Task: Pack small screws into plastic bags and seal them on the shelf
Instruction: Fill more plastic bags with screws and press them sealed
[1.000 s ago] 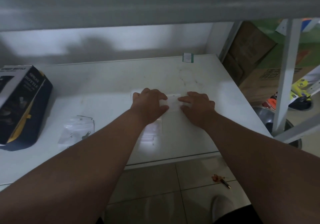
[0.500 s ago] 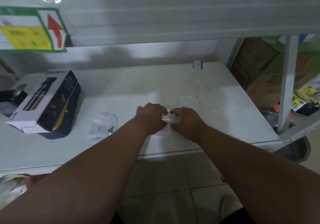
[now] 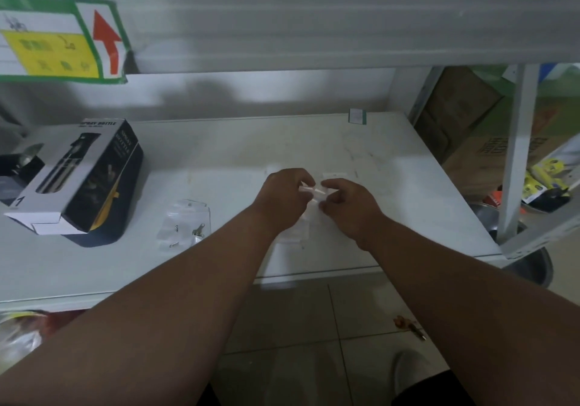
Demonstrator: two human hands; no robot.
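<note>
Both hands over shelf [image 3: 408, 185] centre — left hand [image 3: 282, 200] and right hand [image 3: 350, 206] pinch small clear bag [image 3: 312, 191] between them by top edge. Step looks like sealing. Advice: run pinch along whole strip, keep bag level so screws sit low. Filled bag [image 3: 185, 225] lies left, beside spray bottle box [image 3: 78, 179] — more flat bags under hands.

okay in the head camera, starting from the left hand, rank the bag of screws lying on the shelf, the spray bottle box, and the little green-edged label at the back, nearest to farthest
From the left hand:
1. Bag of screws, just to its left on the shelf.
2. Green-edged label, at the back right of the shelf.
3. Spray bottle box, far left of the shelf.
The label and the box's near end are fairly close to call; the bag is plainly nearest.
</note>
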